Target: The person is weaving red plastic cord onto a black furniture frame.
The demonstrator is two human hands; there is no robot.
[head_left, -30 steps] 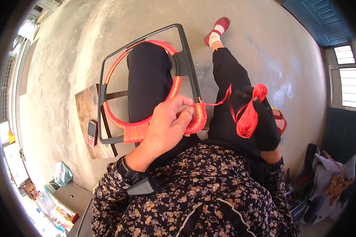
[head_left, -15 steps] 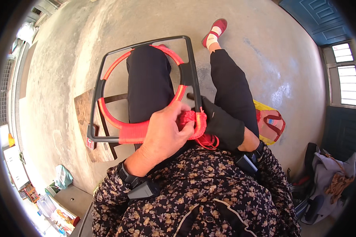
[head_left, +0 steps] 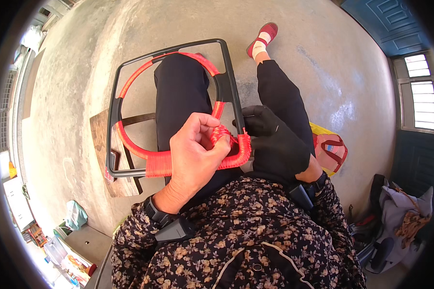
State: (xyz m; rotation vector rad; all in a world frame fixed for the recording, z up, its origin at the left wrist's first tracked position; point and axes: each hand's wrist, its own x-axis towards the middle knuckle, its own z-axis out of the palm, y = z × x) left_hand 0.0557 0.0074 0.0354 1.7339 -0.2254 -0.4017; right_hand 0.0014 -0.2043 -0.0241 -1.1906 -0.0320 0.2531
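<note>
A black square frame (head_left: 230, 79) with a round inner ring lies tilted across my thighs. Red cord wraps parts of the ring, the near edge and the near right corner (head_left: 243, 149). Inside that corner, my bare left hand (head_left: 195, 149) pinches a bundle of red cord (head_left: 221, 136) between thumb and fingers. My right hand (head_left: 280, 142), in a black glove, is just outside the frame's right bar. Its fingers are curved and apart, with the tips close to the bar; I see nothing between them.
A wooden board (head_left: 101, 139) with dark bars is beside my left leg. To the right of my right leg sits a yellow and red bag (head_left: 330, 151). A grey bag (head_left: 400, 216) stands at the lower right, below a blue door (head_left: 419, 149).
The frame has shifted slightly up and left. My left hand has lifted the cord bundle a little. My right hand has opened its fingers beside the bar, and loose cord below the corner is gone from view.
</note>
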